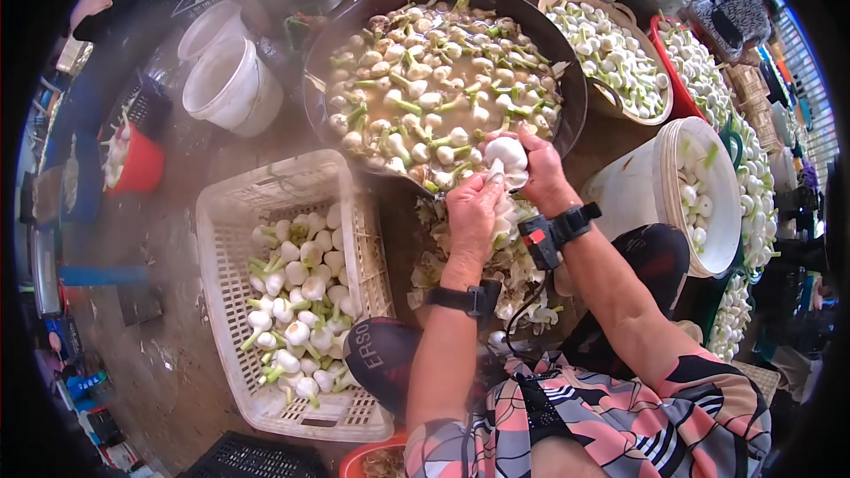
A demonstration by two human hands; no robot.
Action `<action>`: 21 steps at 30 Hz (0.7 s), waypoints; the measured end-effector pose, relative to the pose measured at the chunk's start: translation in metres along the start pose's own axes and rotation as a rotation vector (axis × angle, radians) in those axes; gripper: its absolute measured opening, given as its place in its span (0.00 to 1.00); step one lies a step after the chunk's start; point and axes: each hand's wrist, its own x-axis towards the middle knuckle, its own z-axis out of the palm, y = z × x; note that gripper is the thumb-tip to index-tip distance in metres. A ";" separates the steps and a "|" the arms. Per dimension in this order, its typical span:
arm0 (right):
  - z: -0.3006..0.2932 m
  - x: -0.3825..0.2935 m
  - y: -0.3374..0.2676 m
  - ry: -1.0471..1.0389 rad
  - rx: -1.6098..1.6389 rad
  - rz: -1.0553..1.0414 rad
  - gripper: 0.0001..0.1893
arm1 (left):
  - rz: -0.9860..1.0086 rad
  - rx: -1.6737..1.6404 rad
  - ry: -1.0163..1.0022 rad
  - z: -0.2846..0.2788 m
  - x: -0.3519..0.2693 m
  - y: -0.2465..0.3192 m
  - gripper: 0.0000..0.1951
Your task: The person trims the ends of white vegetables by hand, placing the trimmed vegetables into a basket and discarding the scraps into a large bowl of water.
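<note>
Both my hands are on one white garlic bulb [507,154] at the near edge of a wide, dark basin [575,89]. My right hand [546,169] grips the bulb from the right. My left hand [473,209] pinches pale outer skin on its lower left side. Garlic bulbs with cut green stems float in the basin's murky water. Below my hands lies a heap of peeled garlic skins [524,285]. A white plastic crate [219,318] on the left holds clean white bulbs with short stems.
White buckets [232,89] stand at the upper left, near a red container [143,159]. On the right are a white bucket [624,176], a handled tub [657,113] and a red tub [684,96], all with garlic. A black crate [255,458] lies at the bottom. Another person [734,16] is at the upper right.
</note>
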 end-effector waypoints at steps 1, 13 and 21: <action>-0.007 0.007 0.003 0.138 0.075 0.017 0.25 | 0.000 0.001 -0.002 -0.008 -0.003 0.000 0.07; 0.109 0.000 0.004 -0.235 -0.347 0.083 0.25 | 0.247 1.303 -0.206 -0.036 -0.038 -0.084 0.14; 0.140 0.130 0.014 -0.478 -1.131 -0.062 0.27 | -0.163 1.509 0.165 -0.032 -0.008 -0.023 0.14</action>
